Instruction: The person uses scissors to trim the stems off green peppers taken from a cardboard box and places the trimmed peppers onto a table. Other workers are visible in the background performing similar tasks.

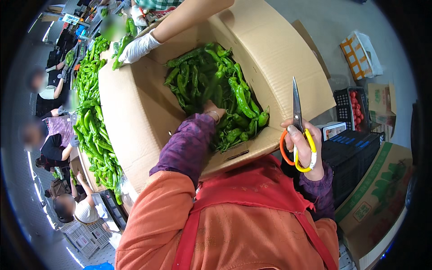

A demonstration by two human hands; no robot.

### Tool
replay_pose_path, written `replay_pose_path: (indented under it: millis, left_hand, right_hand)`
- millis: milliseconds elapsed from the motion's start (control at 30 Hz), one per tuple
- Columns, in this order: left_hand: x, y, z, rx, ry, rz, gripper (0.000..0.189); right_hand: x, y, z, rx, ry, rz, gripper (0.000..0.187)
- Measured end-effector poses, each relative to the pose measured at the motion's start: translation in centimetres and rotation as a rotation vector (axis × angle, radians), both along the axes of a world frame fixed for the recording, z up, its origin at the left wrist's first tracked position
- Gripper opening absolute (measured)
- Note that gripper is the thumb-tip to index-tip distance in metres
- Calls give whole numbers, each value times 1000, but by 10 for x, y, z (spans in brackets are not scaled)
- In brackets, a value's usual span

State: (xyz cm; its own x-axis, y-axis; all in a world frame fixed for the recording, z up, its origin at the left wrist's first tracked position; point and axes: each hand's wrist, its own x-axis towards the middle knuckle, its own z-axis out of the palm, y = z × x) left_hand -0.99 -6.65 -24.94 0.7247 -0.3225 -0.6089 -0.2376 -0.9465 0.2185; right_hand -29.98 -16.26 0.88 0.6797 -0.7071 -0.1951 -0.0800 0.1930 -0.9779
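A large open cardboard box (pixel 297 57) stands before me with long green peppers (pixel 244 101) lying deep inside it. My left hand (pixel 214 109) reaches down among the peppers; its fingers are hidden by blur and peppers, so its hold cannot be told. To the right of the box, my right hand (pixel 305 145) grips scissors (pixel 297 118) with one orange and one yellow handle loop, blades pointing up and away. A co-worker's white-gloved hand (pixel 140 47) holds a green pepper (pixel 122 50) over the box's far left edge.
Many green peppers (pixel 89 125) are heaped on a long table left of the box. Several co-workers stand along its far side. To the right are a black crate (pixel 344 108) of red produce, a black case (pixel 351 152), a printed carton (pixel 374 192) and an orange-and-white container (pixel 357 55).
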Motion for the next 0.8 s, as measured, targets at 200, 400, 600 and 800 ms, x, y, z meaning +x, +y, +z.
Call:
replay_pose_path:
  millis: [200,400,600,800]
  left_hand:
    - [17,-10,11,-2,219,-211,84]
    - [-9,5,-61,-112,-173,123,79]
    - [-1,-19,8,-236,550,344,57]
    - [26,-24,120,-424,841,77,35]
  right_hand:
    - [2,-5,-2,-22,-8,14,21]
    - [8,-5,-3,-13,-3,9,21]
    - [7,-7,-4,33,6,20,20]
    - [9,-11,14,-8,65,197,22]
